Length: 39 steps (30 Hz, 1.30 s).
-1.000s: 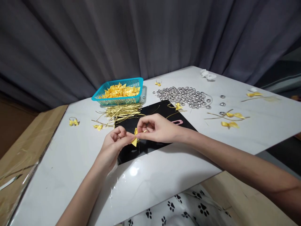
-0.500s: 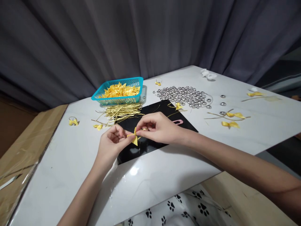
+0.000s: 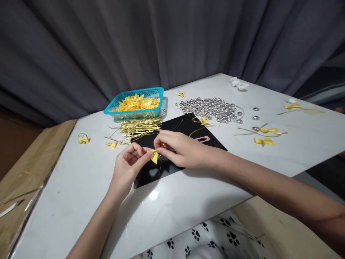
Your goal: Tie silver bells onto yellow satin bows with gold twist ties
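Between my two hands, above a black mat [image 3: 172, 125], is a small yellow ribbon bow [image 3: 154, 158]. My left hand [image 3: 126, 165] pinches its left side between thumb and forefinger. From the other side, my right hand [image 3: 185, 148] has thumb and fingertips closed at the bow's middle, with a bit of gold showing by its fingers. One pointed ribbon tail hangs down; the fingers cover the rest. Just behind the right hand a pink clip [image 3: 202, 139] lies on the mat. Gold twist ties [image 3: 141, 126] are heaped at the mat's far left edge.
A turquoise basket [image 3: 107, 111] of yellow bows stands at the back. Silver domed pieces [image 3: 212, 108] are spread to its right. Loose bows and wires [image 3: 269, 130] lie on the right, a wired bow [image 3: 83, 139] on the left. A cardboard box [image 3: 40, 172] adjoins the table's left edge.
The bow has turned slightly, and the upper bit of ribbon that stood between the fingertips no longer shows. My right fingertips have shifted a little; the left hand still pinches the bow.
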Motion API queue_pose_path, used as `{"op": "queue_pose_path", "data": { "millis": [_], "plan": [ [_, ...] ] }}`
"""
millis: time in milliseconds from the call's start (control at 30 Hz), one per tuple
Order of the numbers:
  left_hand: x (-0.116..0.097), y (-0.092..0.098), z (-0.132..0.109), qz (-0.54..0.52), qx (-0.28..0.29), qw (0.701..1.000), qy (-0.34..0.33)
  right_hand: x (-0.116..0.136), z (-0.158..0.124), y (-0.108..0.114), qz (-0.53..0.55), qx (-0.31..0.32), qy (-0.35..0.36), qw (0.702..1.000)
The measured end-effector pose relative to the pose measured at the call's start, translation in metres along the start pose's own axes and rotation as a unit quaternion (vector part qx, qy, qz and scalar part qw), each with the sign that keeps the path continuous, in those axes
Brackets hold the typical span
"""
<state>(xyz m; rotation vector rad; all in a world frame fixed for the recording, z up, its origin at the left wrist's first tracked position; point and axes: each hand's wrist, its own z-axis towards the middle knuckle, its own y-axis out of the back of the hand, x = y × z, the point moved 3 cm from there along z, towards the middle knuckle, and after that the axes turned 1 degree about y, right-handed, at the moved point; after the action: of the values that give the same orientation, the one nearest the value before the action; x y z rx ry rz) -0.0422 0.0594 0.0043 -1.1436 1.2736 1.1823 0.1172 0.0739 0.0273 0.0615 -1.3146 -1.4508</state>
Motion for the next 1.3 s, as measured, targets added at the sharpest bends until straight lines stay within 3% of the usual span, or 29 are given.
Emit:
{"op": "queue_pose_path", "data": {
  "millis": [500,700,967,1300],
  "plan": [
    [0.001,0.0,0.0,-0.003,0.012,1.0,-0.008,-0.007,0.002,0.0,0.053,-0.017,-0.042,0.998],
    [0.001,-0.003,0.0,0.006,-0.001,1.0,-0.016,-0.005,0.002,-0.002,0.052,-0.037,-0.04,0.997],
    [0.004,-0.007,-0.003,-0.022,-0.063,0.997,-0.032,-0.003,0.001,-0.005,0.059,-0.042,-0.04,0.997],
    [0.004,-0.006,-0.003,-0.028,-0.067,0.997,-0.025,-0.006,0.001,-0.009,0.088,-0.055,-0.084,0.991]
  ]
}}
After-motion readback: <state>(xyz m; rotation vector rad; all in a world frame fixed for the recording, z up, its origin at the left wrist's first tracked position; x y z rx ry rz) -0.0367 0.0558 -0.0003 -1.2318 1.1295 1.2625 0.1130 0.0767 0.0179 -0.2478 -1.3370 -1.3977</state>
